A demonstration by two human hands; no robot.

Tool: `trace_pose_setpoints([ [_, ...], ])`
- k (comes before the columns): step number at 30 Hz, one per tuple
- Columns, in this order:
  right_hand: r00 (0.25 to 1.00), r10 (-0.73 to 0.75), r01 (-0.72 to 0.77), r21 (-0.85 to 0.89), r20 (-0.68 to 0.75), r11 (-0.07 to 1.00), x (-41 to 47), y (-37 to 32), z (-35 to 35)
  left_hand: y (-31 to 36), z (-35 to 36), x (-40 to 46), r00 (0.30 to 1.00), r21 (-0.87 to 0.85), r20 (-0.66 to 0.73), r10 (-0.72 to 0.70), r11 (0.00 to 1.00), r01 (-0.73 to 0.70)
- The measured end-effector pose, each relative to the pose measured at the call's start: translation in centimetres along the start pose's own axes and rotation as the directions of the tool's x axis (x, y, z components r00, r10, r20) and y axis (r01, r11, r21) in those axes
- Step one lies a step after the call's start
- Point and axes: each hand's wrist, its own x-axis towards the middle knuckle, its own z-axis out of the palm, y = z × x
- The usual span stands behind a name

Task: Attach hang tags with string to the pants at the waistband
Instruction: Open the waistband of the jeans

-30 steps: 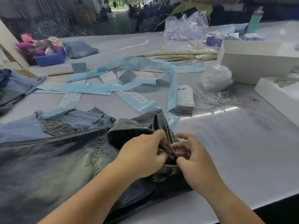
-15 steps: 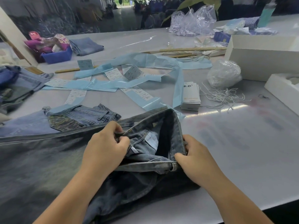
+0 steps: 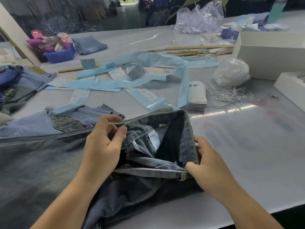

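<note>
both hands [image 3: 102,144] gripping waistband [image 3: 148,171]

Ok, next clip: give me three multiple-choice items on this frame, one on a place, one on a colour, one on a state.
1. Where is the tag stack?
A. inside the white box
B. on the table beside the loose strings
C. on the jeans

2. What colour is the tray at far left?
A. blue
B. red
C. yellow

3. What state is the jeans' waistband in?
A. lying shut and flat
B. rolled up
C. held open by both hands

Answers: 1 B, the stack sits on the table just left of the strings. 2 A, its walls are blue. 3 C, the left hand and right hand spread it, showing the inside.
</note>
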Motion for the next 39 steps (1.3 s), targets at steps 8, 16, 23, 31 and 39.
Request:
trace_pose_setpoints([
  [8,0.997,-0.078,0.079,0.086,-0.006,0.993,-0.2,0.5,-0.1,-0.2,0.2,0.7,0.995,0.031,-0.102,0.021,0.999,-0.018],
  [16,0.752,-0.598,0.493,-0.364,-0.277,0.79,2.1,-1.9,1.0,-0.2,0.3,0.3,0.986,0.248,0.165,0.008,0.968,-0.049],
  [23,0.979,-0.202,0.192,-0.441,0.023,0.877,8.2,-2.4,3.0,1.7,1.2,0.2,0.955,0.356,0.295,-0.03,0.931,-0.08],
  [31,0.946,-0.305,0.216,-0.486,-0.112,0.847,8.7,-0.9,3.6,2.5,1.0,-1.2,0.915,0.238,0.343,0.214,0.922,-0.305],
  [39,0.934,-0.331,0.223,-0.507,-0.132,0.833,6.8,0.7,-0.1,1.5,0.1,-0.5,0.844,0.316,0.432,-0.318,0.93,0.189],
])
